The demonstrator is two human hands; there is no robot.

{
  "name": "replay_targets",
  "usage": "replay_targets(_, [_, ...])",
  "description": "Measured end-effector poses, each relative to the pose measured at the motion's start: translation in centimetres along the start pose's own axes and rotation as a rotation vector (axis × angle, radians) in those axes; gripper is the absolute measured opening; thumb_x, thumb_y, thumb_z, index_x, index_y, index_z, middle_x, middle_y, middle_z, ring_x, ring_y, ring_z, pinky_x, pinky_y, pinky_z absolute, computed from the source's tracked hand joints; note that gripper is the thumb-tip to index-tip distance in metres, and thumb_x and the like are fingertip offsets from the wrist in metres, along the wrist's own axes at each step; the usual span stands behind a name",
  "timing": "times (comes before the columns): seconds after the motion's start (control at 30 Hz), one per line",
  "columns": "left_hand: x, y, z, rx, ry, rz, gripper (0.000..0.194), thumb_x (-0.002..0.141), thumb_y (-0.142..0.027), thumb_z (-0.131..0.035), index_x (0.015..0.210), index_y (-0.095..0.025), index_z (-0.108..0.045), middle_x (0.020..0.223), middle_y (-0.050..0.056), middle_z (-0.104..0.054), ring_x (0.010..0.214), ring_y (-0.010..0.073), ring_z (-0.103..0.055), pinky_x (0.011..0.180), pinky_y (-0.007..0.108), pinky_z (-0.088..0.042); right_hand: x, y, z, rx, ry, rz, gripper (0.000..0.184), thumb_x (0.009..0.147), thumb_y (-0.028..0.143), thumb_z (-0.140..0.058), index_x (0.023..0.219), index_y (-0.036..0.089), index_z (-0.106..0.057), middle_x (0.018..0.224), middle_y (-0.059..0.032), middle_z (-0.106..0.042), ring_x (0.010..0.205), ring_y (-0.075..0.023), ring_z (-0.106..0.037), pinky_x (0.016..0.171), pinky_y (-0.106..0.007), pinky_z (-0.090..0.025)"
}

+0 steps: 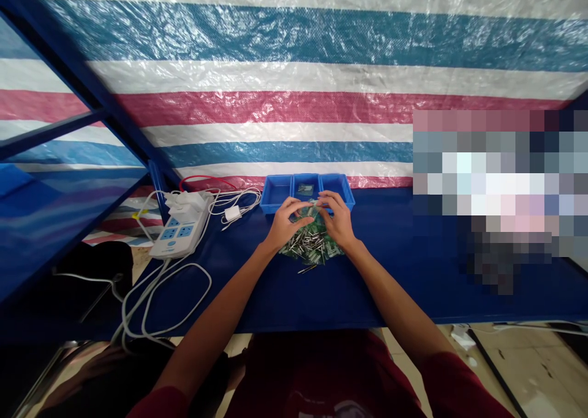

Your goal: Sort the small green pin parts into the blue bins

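Observation:
My left hand [290, 221] and my right hand [337, 220] meet above a pile on the blue table, their fingertips closed close together. Between them shows a small pale, see-through piece [314, 202], too small to name. Below lies a heap of thin metal rods [307, 244], some with dark ends, mixed with greenish clear flat pieces [331, 246]. A few rods [307, 270] lie loose at the near edge. Right behind my hands stands a blue three-part bin [277, 191]; its middle compartment holds some flat clear pieces [305, 189].
A white power strip [181, 225] with plugs stands on the left of the blue table [390, 271]. White cables [206, 277] loop around it, and a small white adapter [232, 213] lies nearby. Striped sheeting [275, 109] hangs behind. The right side is pixelated.

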State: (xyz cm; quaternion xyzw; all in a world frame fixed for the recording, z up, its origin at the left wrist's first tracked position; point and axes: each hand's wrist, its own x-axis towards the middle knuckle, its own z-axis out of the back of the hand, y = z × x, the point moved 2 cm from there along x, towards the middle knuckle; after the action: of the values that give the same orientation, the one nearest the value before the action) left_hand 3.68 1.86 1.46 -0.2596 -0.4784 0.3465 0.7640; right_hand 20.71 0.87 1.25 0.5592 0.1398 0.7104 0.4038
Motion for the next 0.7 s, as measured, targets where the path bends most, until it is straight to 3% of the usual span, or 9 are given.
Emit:
replay_targets(0.13, [0.0, 0.3, -0.1, 0.036, -0.042, -0.009, 0.039, 0.080, -0.054, -0.063, 0.092, -0.018, -0.070, 0.102, 0.010, -0.061, 0.094, 0.0225, -0.060, 0.080, 0.034, -0.050, -0.3, -0.4, -0.5, -0.007, 0.062, -0.072, 0.016, 0.091, 0.033, -0.050, 0.089, 0.021, -0.060, 0.085, -0.0052, -0.067, 0.076, -0.0192, -0.064, 0.073, -0.032, -0.052])
replay_targets(0.23, [-0.3, 0.5, -0.3, -0.007, -0.061, 0.113, 0.039, 0.082, -0.054, -0.061, 0.090, -0.016, -0.068, 0.084, 0.006, -0.067, 0.080, 0.0205, -0.063, 0.074, 0.032, -0.050, -0.5, -0.1, -0.7, -0.022, 0.066, -0.100, 0.020, 0.091, 0.038, -0.050, 0.093, 0.021, -0.061, 0.073, -0.0024, -0.066, 0.064, -0.0179, -0.062, 0.066, -0.030, -0.051])
replay_targets(0.3, [-0.4, 0.5, -0.4, -0.091, -0.101, 0.196, 0.040, 0.083, -0.051, -0.061, 0.103, -0.017, -0.065, 0.073, 0.003, -0.066, 0.066, 0.0167, -0.061, 0.065, 0.028, -0.049, -0.5, 0.3, -0.6, -0.015, 0.067, -0.088, 0.021, 0.093, 0.035, -0.046, 0.099, 0.021, -0.061, 0.071, -0.0016, -0.065, 0.060, -0.0167, -0.060, 0.065, -0.030, -0.051])
replay_targets(0.4, [-0.4, 0.3, -0.5, -0.229, -0.151, 0.262, 0.047, 0.082, -0.048, -0.065, 0.119, -0.020, -0.056, 0.060, -0.004, -0.058, 0.050, 0.0110, -0.052, 0.052, 0.023, -0.043, -0.4, 0.8, -0.3, 0.014, 0.097, 0.016, 0.026, 0.093, 0.024, -0.039, 0.105, 0.022, -0.063, 0.089, -0.0055, -0.067, 0.075, -0.0177, -0.064, 0.074, -0.033, -0.053])
replay_targets(0.53, [-0.2, 0.3, -0.2, -0.249, -0.158, 0.237, 0.037, 0.083, -0.051, -0.061, 0.096, -0.017, -0.065, 0.062, -0.001, -0.058, 0.051, 0.0101, -0.050, 0.052, 0.023, -0.042, -0.4, 0.8, -0.5, 0.037, 0.115, 0.111, 0.025, 0.088, 0.019, -0.045, 0.103, 0.022, -0.065, 0.118, -0.0105, -0.060, 0.104, -0.0214, -0.060, 0.081, -0.036, -0.054])
replay_targets(0.6, [-0.1, 0.4, 0.0, -0.218, -0.121, 0.204, 0.040, 0.087, -0.054, -0.054, 0.092, -0.016, -0.067, 0.069, 0.002, -0.060, 0.058, 0.0124, -0.054, 0.058, 0.025, -0.045, -0.4, 0.5, -0.6, 0.033, 0.093, 0.075, 0.020, 0.089, 0.022, -0.048, 0.099, 0.022, -0.065, 0.115, -0.0103, -0.061, 0.101, -0.0213, -0.061, 0.079, -0.035, -0.054])
replay_targets(0.7, [-0.1, 0.5, 0.1, -0.091, -0.069, 0.113, 0.040, 0.086, -0.053, -0.055, 0.094, -0.017, -0.070, 0.081, 0.005, -0.061, 0.074, 0.0166, -0.058, 0.070, 0.028, -0.048, -0.4, 0.2, -0.7, 0.008, 0.071, 0.024, 0.017, 0.091, 0.028, -0.050, 0.094, 0.022, -0.065, 0.094, -0.0072, -0.068, 0.086, -0.0204, -0.064, 0.076, -0.034, -0.054])
